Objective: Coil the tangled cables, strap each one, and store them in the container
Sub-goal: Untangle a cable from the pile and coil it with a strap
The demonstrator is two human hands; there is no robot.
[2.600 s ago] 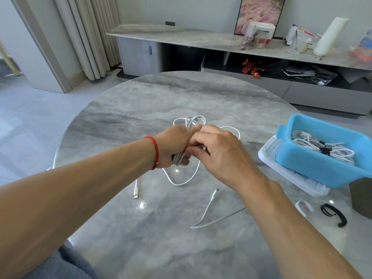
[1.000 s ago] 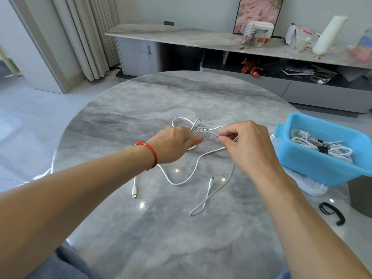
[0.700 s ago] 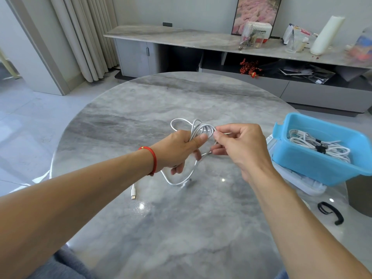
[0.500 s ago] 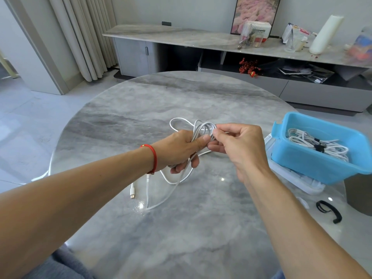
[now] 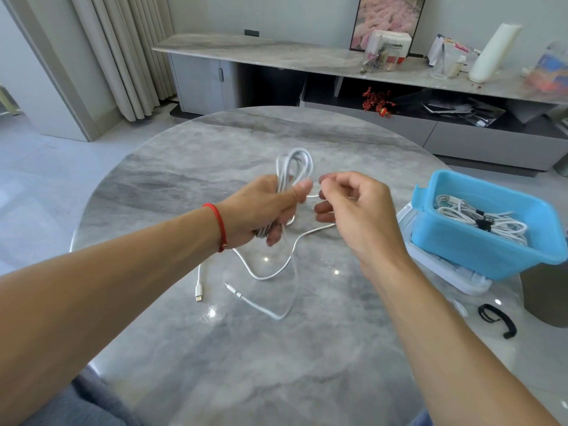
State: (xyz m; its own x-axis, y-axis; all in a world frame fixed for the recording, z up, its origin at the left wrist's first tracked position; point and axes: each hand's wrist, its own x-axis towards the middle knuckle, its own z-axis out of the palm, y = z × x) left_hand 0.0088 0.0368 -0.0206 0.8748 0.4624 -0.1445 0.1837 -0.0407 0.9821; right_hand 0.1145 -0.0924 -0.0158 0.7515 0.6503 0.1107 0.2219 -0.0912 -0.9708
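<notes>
My left hand (image 5: 261,210) grips a bundle of loops of a white cable (image 5: 293,166) above the round marble table (image 5: 184,167). Loose cable trails from the bundle down onto the table, ending in two plugs (image 5: 199,295) near the front left. My right hand (image 5: 356,210) is just right of the bundle, its fingertips pinching a short stretch of the same cable. A blue container (image 5: 479,256) at the right holds coiled white cables bound with black straps (image 5: 482,222). A black strap (image 5: 496,318) lies on the table in front of the container.
The blue container rests on a white lid (image 5: 442,269). A small white strap (image 5: 459,307) lies next to the black one. Beyond the table stands a long low cabinet (image 5: 307,56) with boxes and bottles. Curtains (image 5: 123,56) hang at the left.
My right hand has drawn slightly right of the bundle, still pinching the cable. The loose tail has shifted on the table; its plug now lies near the other plug at front left.
</notes>
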